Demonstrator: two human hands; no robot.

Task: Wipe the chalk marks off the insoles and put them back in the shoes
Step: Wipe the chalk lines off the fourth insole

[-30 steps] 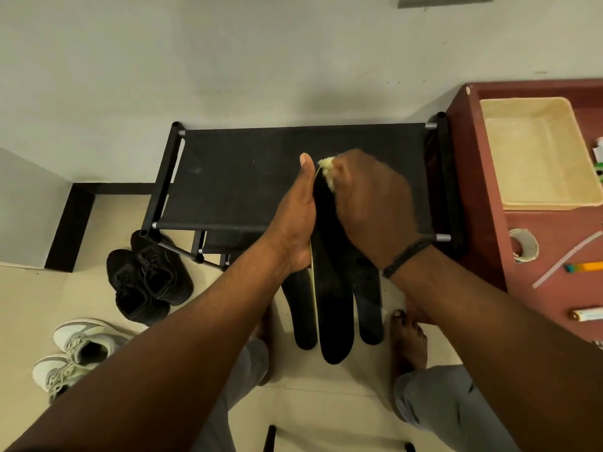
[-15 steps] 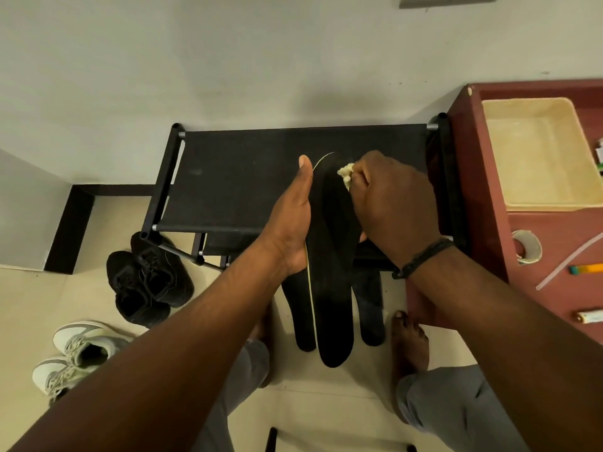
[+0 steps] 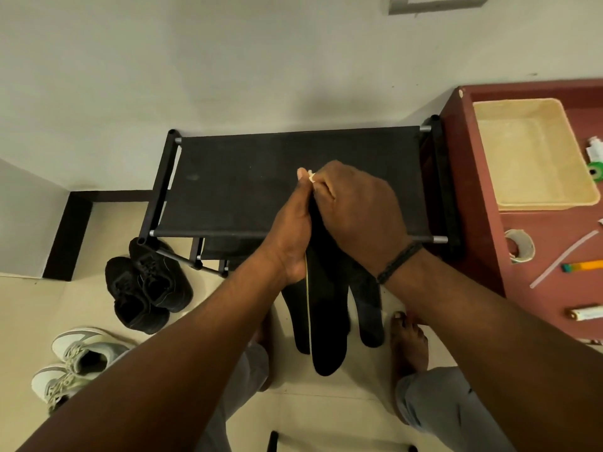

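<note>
Both hands [image 3: 329,216] grip flat, matte black insoles [image 3: 326,324].

A black insole [image 3: 328,324] hangs lengthwise toward the floor in front of the black shoe rack [image 3: 248,187], its rounded end lowest and a thin pale edge line running down its left side; its upper part is hidden between the two hands. Two more black insoles [image 3: 368,311] hang just behind it, one on each side, their rounded ends a little higher. A small pale wad of wiping cloth [image 3: 311,175] peeks out at the top of the insole. On the floor to the left stand a pair of black shoes [image 3: 146,288] and, nearer, a pair of white-and-grey sneakers [image 3: 75,360], each pair side by side.
</note>
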